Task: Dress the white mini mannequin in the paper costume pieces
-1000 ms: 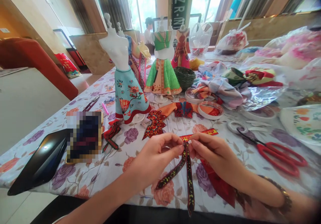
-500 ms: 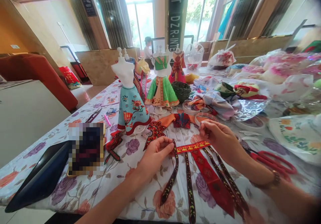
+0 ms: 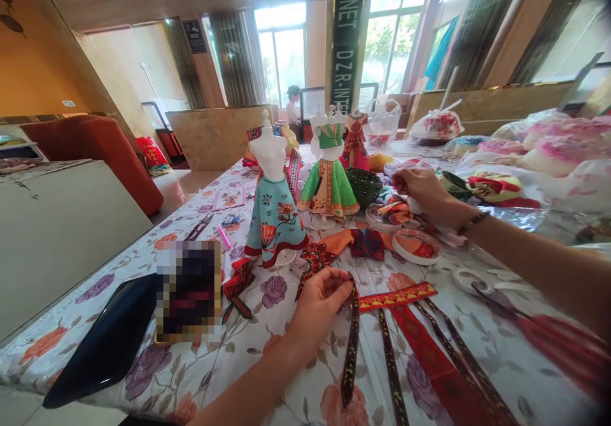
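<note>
My left hand [image 3: 322, 302] is closed in a pinch on the top of a dark patterned ribbon [image 3: 352, 343], at the left end of a red and yellow trim band [image 3: 398, 297]. More dark ribbons and a wide red strip [image 3: 429, 369] hang from that band toward me, flat on the cloth. Raised over the fabric pile, my right hand [image 3: 424, 191] has its fingertips pressed together; whatever they may hold is too small to make out. Beyond my left hand stands a white doll mannequin [image 3: 268, 152] in a light blue skirt [image 3: 275, 219].
Rolls of tape [image 3: 417, 248] and a dark woven basket [image 3: 364, 187] sit right of centre. Red-handled scissors [image 3: 558, 343] lie blurred under my right forearm. At left are a pixelated object [image 3: 188, 292] and a black glossy case [image 3: 105, 337]. Dressed mannequins [image 3: 329, 184] stand behind.
My right hand has moved from above the trim band up and away, to over the fabric pile. My left hand keeps its pinch on the ribbon. The view has shifted slightly.
</note>
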### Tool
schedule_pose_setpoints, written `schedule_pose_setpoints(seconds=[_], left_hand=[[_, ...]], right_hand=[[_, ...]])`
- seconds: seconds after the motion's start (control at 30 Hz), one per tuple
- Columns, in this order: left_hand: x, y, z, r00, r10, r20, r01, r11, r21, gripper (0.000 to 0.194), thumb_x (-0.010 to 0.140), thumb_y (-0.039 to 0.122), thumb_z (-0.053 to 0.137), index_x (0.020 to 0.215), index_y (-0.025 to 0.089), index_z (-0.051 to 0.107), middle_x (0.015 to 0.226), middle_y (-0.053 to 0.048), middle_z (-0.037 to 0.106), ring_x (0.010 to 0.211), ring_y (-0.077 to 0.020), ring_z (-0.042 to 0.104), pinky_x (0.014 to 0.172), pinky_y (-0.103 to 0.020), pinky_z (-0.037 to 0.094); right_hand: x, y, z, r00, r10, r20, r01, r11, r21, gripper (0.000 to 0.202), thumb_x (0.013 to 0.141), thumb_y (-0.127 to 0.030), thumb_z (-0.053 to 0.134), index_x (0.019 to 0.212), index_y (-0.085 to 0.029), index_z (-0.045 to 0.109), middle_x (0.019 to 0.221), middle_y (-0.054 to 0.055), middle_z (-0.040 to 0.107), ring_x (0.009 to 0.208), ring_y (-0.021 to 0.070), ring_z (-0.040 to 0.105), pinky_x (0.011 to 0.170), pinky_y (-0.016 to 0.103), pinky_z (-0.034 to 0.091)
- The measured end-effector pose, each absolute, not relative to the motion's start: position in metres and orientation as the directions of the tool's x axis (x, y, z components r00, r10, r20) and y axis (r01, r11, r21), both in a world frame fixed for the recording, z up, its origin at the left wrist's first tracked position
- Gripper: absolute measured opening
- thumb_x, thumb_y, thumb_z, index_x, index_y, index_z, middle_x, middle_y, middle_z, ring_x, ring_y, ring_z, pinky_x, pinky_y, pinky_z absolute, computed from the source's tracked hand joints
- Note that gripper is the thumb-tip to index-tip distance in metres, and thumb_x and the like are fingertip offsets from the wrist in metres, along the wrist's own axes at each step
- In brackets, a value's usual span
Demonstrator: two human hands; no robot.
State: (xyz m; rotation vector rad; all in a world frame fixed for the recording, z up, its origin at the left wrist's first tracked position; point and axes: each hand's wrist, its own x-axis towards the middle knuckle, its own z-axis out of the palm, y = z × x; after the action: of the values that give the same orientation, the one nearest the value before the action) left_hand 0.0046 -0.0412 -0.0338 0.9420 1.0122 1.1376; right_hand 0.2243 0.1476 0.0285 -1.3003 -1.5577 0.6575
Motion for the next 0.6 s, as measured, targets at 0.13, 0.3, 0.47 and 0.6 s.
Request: schedule_pose_setpoints(seconds=[0.13,0.3,0.47,0.6], left_hand=[[0.003,-0.040,-0.035,0.119,0.983,-0.140,-0.246,0.166,0.955,0.021,0.068,0.023,0.072,0.080,0.016,0.057,0.072,0.002,0.058,0.066,-0.0086,0.052,0.068,-0.022,0.040],[0.001,-0.040,-0.033,0.095,0.983,-0.154,-0.243,0.173,0.955,0.022,0.068,0.018,0.072,0.082,0.017,0.056,0.072,0.002,0.058,0.068,-0.0104,0.054,0.071,-0.024,0.041],[0.003,-0.040,-0.034,0.093,0.984,-0.153,-0.257,0.172,0.951,0.020,0.069,0.016,0.069,0.083,0.016,0.055,0.074,0.001,0.058,0.068,-0.0096,0.054,0.069,-0.023,0.042],[0.003,-0.040,-0.034,0.077,0.986,-0.146,-0.289,0.163,0.943,0.022,0.068,0.017,0.071,0.082,0.016,0.054,0.076,0.001,0.057,0.067,-0.0087,0.055,0.066,-0.023,0.045]], right_hand=[[0.212,0.197,0.041,0.054,0.937,0.345,0.674,0.220,-0.705,0.029,0.089,-0.033,0.056,0.067,-0.014,0.054,0.063,-0.004,0.053,0.059,0.0091,0.051,0.061,0.026,0.044],[0.201,0.223,0.043,-0.063,0.915,0.399,0.828,0.271,-0.492,0.017,0.074,-0.015,0.065,0.059,-0.015,0.058,0.064,0.000,0.061,0.073,0.0158,0.057,0.070,0.029,0.040],[0.201,0.226,0.043,-0.148,0.885,0.441,0.870,0.329,-0.368,0.012,0.075,-0.017,0.061,0.063,-0.015,0.062,0.066,0.009,0.063,0.074,0.0220,0.059,0.071,0.033,0.039],[0.198,0.207,0.042,-0.189,0.812,0.552,0.868,0.401,-0.293,0.020,0.074,-0.011,0.054,0.092,-0.011,0.064,0.095,0.017,0.064,0.094,0.0278,0.057,0.083,0.038,0.040]])
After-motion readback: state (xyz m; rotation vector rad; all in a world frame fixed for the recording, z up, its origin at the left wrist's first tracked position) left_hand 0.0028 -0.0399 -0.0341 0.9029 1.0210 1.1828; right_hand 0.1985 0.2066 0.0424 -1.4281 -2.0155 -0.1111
